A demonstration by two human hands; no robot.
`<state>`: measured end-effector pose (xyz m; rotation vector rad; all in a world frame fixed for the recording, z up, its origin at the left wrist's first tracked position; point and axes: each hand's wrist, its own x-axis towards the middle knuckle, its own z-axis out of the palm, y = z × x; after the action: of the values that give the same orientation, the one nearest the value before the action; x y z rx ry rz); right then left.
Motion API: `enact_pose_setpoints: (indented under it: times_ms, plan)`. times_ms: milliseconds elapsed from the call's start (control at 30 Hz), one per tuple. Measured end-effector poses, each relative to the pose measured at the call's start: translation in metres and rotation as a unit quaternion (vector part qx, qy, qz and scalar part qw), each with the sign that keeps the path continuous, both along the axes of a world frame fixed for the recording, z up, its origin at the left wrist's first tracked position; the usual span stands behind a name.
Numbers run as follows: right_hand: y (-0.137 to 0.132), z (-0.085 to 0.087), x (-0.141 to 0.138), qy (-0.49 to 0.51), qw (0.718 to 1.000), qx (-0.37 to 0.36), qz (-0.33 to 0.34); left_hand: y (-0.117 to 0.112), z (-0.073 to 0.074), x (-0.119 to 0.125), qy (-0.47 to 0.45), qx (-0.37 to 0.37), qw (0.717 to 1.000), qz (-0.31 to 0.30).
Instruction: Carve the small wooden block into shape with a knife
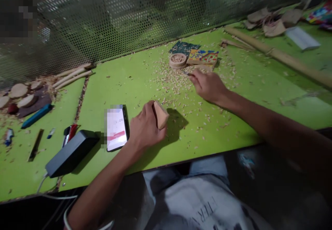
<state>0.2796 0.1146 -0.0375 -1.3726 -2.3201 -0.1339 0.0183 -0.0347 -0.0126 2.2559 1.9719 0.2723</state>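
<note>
left hand [145, 128]: curled shut round the wood block [161, 116]; block juts out past the fingers, its lower edge on the green table [109, 85].
right hand [207, 85]: low over the wood shavings [171, 79], fingertips at a small dark item, possibly pinched; grip unclear.
phone [116, 128]: just beside left hand.

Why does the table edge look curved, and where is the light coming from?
Head view: the wide lens bows the edge of the green table; the wood block throws a dark shadow to its right, so light likely comes from the left; the phone screen is pixelated; the lap below is dim.
</note>
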Motion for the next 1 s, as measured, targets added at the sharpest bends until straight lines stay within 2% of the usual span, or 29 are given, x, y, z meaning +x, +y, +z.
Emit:
enact_pose_setpoints:
  times_ms: [133, 233, 300, 433, 533, 800, 1000]
  plan:
    - [-0.034, -0.005, -0.026, -0.005, 0.991, -0.033, 0.130, 0.007, -0.003, -0.009, -0.018, 0.020, 0.999, 0.022]
    - [-0.067, -0.001, -0.046, -0.008, 0.972, -0.010, 0.236, 0.009, -0.003, -0.013, -0.042, 0.031, 0.998, 0.024]
    - [-0.080, 0.001, -0.052, -0.017, 0.960, 0.012, 0.280, 0.009, -0.004, -0.013, -0.078, 0.044, 0.996, 0.005]
    - [-0.086, -0.001, -0.054, -0.024, 0.955, 0.032, 0.294, 0.010, -0.005, -0.011, -0.157, 0.045, 0.986, -0.029]
    - [-0.086, -0.004, -0.053, -0.035, 0.951, 0.035, 0.306, 0.009, -0.005, -0.008, -0.181, 0.037, 0.982, -0.032]
    - [-0.094, 0.003, -0.055, -0.060, 0.952, 0.026, 0.298, 0.009, -0.002, -0.009, -0.098, 0.039, 0.994, -0.017]
    - [-0.090, 0.006, -0.053, -0.071, 0.953, 0.029, 0.292, 0.007, -0.002, -0.009, -0.060, 0.040, 0.997, -0.014]
